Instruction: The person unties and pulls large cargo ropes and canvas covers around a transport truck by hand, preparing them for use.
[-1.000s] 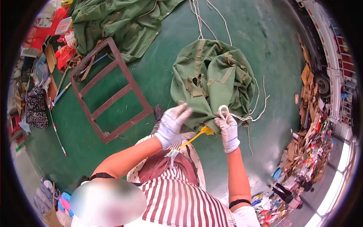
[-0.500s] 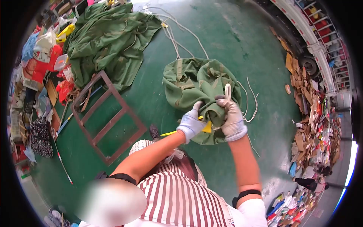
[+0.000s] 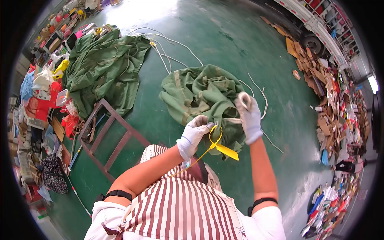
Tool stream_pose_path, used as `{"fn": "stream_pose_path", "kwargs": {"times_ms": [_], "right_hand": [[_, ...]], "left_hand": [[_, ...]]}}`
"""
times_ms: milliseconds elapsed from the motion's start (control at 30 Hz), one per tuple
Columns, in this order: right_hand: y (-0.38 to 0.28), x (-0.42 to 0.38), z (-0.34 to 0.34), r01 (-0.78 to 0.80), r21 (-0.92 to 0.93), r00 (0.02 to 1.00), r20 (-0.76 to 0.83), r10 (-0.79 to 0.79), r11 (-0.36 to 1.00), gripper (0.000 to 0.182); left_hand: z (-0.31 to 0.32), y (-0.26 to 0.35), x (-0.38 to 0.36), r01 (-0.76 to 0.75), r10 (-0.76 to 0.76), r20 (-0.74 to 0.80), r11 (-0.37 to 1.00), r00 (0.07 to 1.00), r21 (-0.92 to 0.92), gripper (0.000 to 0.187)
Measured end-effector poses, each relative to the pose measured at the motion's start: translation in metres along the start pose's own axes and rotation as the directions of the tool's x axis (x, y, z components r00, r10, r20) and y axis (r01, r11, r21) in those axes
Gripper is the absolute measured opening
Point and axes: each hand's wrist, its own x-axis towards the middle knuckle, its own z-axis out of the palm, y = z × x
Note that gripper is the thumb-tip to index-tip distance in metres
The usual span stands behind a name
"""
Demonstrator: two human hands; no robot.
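Both hands wear pale work gloves. My left hand [image 3: 195, 136] pinches the near edge of a bunched green canvas bag [image 3: 212, 90]. A yellow tag tie [image 3: 227, 152] is looped beside those fingertips, its thin tail hanging toward the striped apron [image 3: 180, 208]. My right hand [image 3: 249, 116] is closed round a white cord at the bag's right side, and the cord runs left into the canvas. White ropes [image 3: 161, 55] trail from the bag's far side across the green floor.
At the left lie a spread green canvas [image 3: 106, 74], a brown metal frame [image 3: 120, 138] and piled mixed goods [image 3: 38, 92]. Flattened cardboard [image 3: 308, 70] and scraps line the right, beside a truck [image 3: 316, 24]. A black strap bands each upper arm.
The view has shifted. My right hand has moved away from the canvas opening, drawing the cord outward. The yellow tie now shows as a loop with its tag hanging free.
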Motion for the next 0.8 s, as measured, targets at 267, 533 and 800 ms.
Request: {"fn": "stream_pose_path", "kwargs": {"times_ms": [267,533,800], "right_hand": [[-0.021,-0.111,-0.027,-0.457,-0.159,0.785,0.392,0.48,0.875,0.019],[-0.005,-0.148,-0.009,-0.488,-0.084,0.804,0.344,0.485,0.869,0.024],[-0.04,-0.17,0.023,-0.002,-0.645,0.873,0.371,0.317,0.764,0.027]], "left_hand": [[0.008,-0.056,0.002,0.032,-0.04,0.019,0.947,0.999,0.318,0.013],[0.011,0.009,0.043,-0.947,-0.126,0.941,-0.112,0.313,0.3,0.06],[-0.053,-0.025,0.067,-0.742,-0.855,0.371,-0.023,0.362,0.671,0.04]]}}
